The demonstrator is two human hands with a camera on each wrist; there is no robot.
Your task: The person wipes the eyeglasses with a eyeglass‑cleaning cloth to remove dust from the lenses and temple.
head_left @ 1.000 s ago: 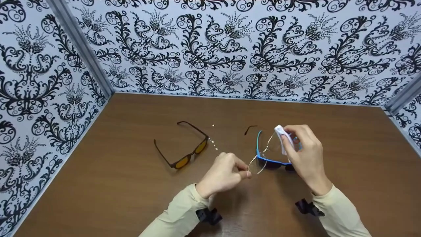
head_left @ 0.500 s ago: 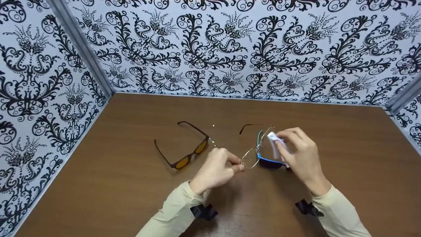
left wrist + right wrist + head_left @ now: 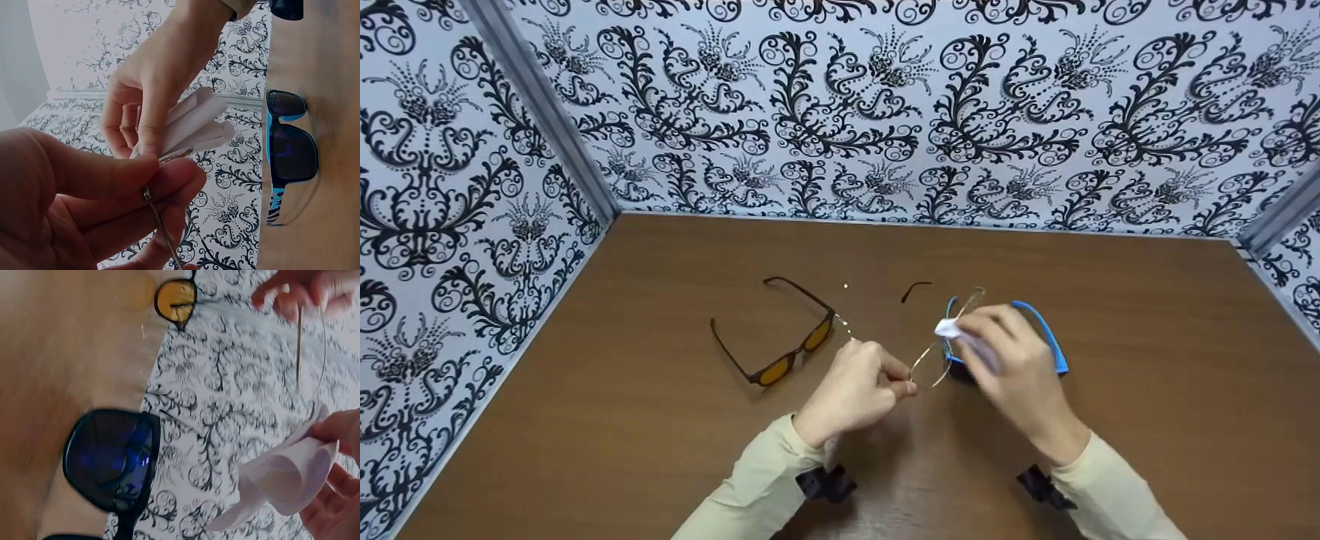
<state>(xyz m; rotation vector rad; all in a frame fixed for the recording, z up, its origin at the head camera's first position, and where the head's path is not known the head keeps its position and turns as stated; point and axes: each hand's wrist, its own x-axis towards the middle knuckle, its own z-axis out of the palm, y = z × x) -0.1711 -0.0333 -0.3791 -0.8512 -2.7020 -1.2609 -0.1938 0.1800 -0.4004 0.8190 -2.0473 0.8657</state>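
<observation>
Steadying wire-rimmed eyeglasses (image 3: 931, 366) pinched in left hand (image 3: 856, 386), apparently wiping, ideally lightly, with white cloth (image 3: 284, 478) pinched in right hand (image 3: 1020, 375).

Head view faced forward and down from above; both wrist views, close and turned sideways, shared the folded white cloth (image 3: 194, 121).

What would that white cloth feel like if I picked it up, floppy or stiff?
The white cloth is probably floppy: it curls into loose folds, and a corner trails free of the right hand. It looks light, since its edges are thin. Pushed, it would likely crumple rather than roll, given those open curls.
</observation>
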